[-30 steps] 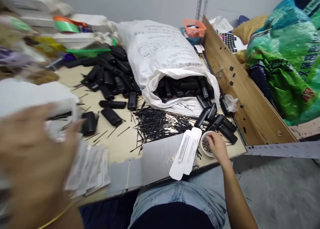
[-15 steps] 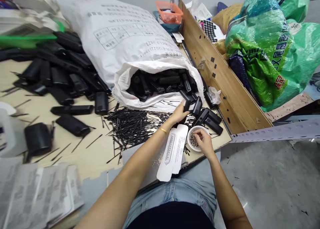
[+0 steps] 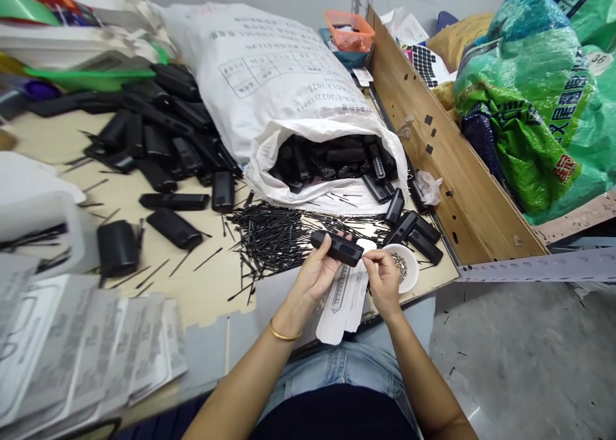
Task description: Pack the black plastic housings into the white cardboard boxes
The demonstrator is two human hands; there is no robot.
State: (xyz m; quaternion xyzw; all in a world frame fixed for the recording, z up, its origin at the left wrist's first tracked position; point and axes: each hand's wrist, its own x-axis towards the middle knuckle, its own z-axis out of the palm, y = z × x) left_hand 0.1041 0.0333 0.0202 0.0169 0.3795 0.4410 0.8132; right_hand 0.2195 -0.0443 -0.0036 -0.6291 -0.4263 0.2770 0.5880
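Note:
My left hand (image 3: 320, 274) is wrapped around a black plastic casing (image 3: 337, 249), held nearly level above the work table. The fingers of my right hand (image 3: 383, 277) are pinched together at the casing's right end; what they hold, if anything, is too small to make out. Just right of that hand stands a white bowl (image 3: 409, 274) with small metallic pieces (image 3: 399, 265) in it. Below both hands lie printed white cards (image 3: 332, 318) with rounded ends. Behind the casing spreads a heap of thin black sticks (image 3: 272, 235).
A white woven sack (image 3: 289, 61) lies with its mouth toward me, black casings inside. More black casings (image 3: 158, 138) are piled left. A wooden board (image 3: 423, 138) borders the table's right side, green bags (image 3: 543, 106) beyond. Stacked printed cards (image 3: 91, 344) lie front left.
My left hand has brought a black casing from beside the sack mouth toward me. My right hand has left the bowl and come to the casing's end. The view has shifted left.

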